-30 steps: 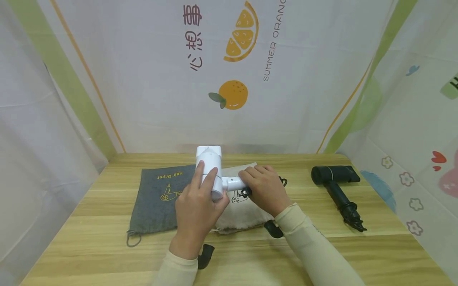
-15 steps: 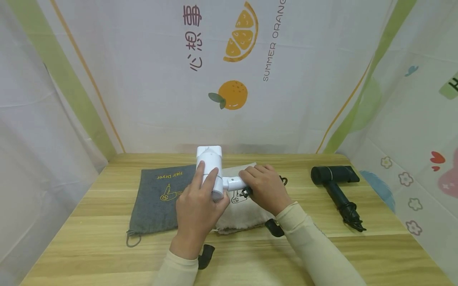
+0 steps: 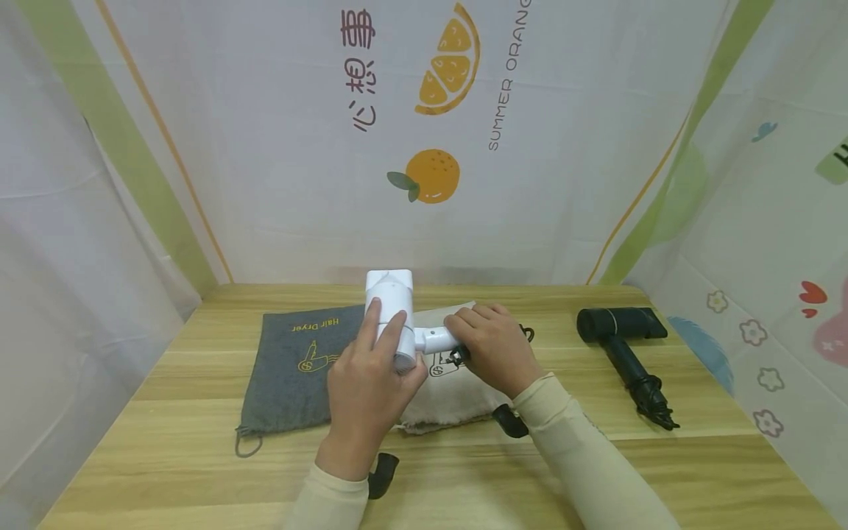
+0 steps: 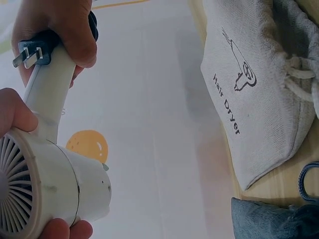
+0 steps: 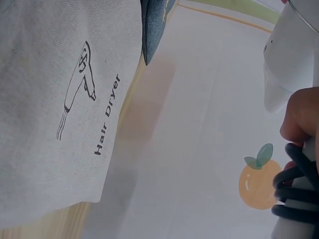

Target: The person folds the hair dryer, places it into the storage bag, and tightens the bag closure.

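Note:
A white hair dryer is held up over two cloth bags by both hands. My left hand grips its barrel from behind; the thumb lies near the vent end, the fingers along the body. Around the handle curls my right hand, which also holds the dark cord wound on it; a two-pin plug pokes out by the thumb in the left wrist view. Beneath are a light bag printed "Hair Dryer" and a grey bag with yellow print.
A black hair dryer with its cord wound round the handle lies at the right of the wooden table. White printed curtains enclose the back and sides. Dark curved pieces show beside both wrists.

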Demonstrator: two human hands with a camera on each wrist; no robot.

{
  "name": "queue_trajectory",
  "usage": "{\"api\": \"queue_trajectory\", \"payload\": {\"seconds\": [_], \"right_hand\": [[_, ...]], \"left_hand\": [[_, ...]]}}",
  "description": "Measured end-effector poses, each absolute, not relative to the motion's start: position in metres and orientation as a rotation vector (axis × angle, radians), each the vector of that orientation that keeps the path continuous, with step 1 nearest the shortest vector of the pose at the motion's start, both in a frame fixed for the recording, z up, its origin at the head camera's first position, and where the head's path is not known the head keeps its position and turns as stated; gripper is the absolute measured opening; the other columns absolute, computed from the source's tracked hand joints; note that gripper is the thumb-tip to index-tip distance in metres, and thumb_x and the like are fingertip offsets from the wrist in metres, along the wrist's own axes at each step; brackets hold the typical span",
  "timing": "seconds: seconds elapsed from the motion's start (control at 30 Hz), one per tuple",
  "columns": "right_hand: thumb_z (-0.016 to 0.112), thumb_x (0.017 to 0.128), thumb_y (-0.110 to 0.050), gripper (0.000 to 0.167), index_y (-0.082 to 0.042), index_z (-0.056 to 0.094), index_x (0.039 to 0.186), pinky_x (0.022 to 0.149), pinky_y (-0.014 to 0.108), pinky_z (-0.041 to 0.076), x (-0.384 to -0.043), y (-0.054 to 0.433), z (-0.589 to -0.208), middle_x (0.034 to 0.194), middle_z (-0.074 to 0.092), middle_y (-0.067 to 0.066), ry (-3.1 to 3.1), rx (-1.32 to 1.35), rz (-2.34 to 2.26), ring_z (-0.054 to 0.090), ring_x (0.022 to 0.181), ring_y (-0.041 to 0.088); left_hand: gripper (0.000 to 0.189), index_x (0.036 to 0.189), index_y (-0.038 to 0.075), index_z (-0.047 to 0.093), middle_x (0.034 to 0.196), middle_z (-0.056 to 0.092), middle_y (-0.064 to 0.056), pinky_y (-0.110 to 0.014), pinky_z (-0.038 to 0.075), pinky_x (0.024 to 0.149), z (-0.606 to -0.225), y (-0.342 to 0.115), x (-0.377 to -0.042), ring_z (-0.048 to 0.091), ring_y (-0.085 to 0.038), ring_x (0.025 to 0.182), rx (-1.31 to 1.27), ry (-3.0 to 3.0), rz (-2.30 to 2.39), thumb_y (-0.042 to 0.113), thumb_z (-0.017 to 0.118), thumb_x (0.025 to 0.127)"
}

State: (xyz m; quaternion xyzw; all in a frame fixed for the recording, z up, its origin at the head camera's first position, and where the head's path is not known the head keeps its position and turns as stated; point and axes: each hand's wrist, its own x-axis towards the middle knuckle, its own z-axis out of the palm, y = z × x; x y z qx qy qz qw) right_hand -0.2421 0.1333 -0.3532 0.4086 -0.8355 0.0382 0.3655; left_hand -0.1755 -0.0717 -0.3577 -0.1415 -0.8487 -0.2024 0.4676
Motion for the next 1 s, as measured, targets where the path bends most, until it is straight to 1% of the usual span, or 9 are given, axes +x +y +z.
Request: {"api": "queue_trajectory", "payload": {"seconds": [0.33,0.73,1.0], "right_hand": [[0.083,0.066,0.0,0.038,-0.013,0.064,0.096,0.077,0.04,0.051,-0.2422,0.1349,-0.3529,0.089,0.07,0.0,-2.143,1.051,0.093,0.067,0.085,0.023],[0.083,0.064,0.002,0.04,-0.012,0.065,0.097,0.078,0.041,0.051,-0.2435,0.14,-0.3552,0.089,0.07,0.001,-2.131,1.069,0.115,0.066,0.082,0.023],[0.082,0.063,0.001,0.04,-0.013,0.065,0.096,0.074,0.039,0.05,-0.2456,0.1391,-0.357,0.087,0.07,0.0,-2.11,1.087,0.118,0.065,0.079,0.023]], "left_hand": [[0.054,0.12,0.007,0.07,0.131,0.059,-0.024,-0.041,0.05,0.046,-0.3576,-0.071,-0.1752,0.064,-0.032,0.059,-0.359,-2.082,-0.489,0.028,0.08,0.07],[0.053,0.119,0.008,0.071,0.13,0.06,-0.024,-0.041,0.05,0.045,-0.358,-0.0678,-0.1753,0.064,-0.031,0.057,-0.37,-2.079,-0.486,0.029,0.079,0.071],[0.054,0.119,0.008,0.071,0.131,0.06,-0.024,-0.042,0.051,0.045,-0.358,-0.0689,-0.1746,0.063,-0.032,0.057,-0.369,-2.091,-0.473,0.029,0.079,0.071]]}}
